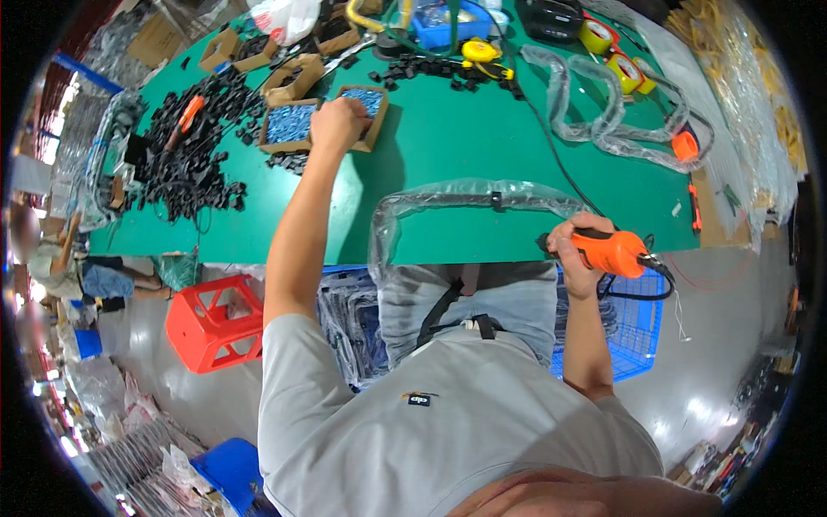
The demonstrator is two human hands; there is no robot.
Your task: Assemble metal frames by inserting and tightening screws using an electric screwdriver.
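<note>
My left hand (338, 126) reaches out over two small cardboard boxes filled with blue screws (291, 123), resting at the inner edges of both. Its fingers curl down and together, and their tips are hidden, so whatever they pinch does not show. In my right hand (579, 250) is an orange and black electric screwdriver (613, 253), held at the table's front edge with its nose toward the left. A bent dark tube in clear plastic wrap (448, 196) lies along the near side of the table, with a black clip (496, 200) on it.
Black plastic parts (185, 155) are heaped at the left of the green table (448, 142). More wrapped tubing (586, 129) lies at the right, near tape rolls (627, 73). A black cord crosses the table. Below stand a red stool (202, 323) and a blue crate (642, 336).
</note>
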